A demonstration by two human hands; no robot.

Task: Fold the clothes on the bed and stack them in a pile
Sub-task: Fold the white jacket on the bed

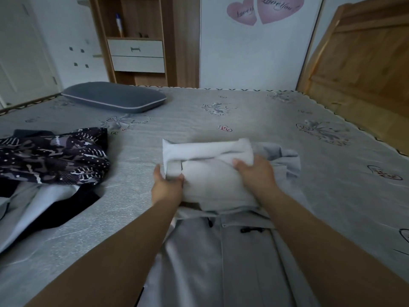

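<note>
White folded garment (208,173) sits mid-bed atop a spread grey garment (221,251), left hand (167,185) pinching its near-left corner and right hand (254,171) gripping the right edge, likely to keep folds tight; unfolded patterned clothes (53,156) wait left.

Both hands hold a folded white garment (210,173) above a grey garment (232,258) spread flat on the bed (221,116). The left hand (167,187) grips the bundle's left edge, thumb on top. The right hand (256,173) holds its right side, fingers curled over the fold. A dark patterned garment (53,156) lies unfolded to the left on other clothes. A grey pillow (114,99) rests at the far left corner.
</note>
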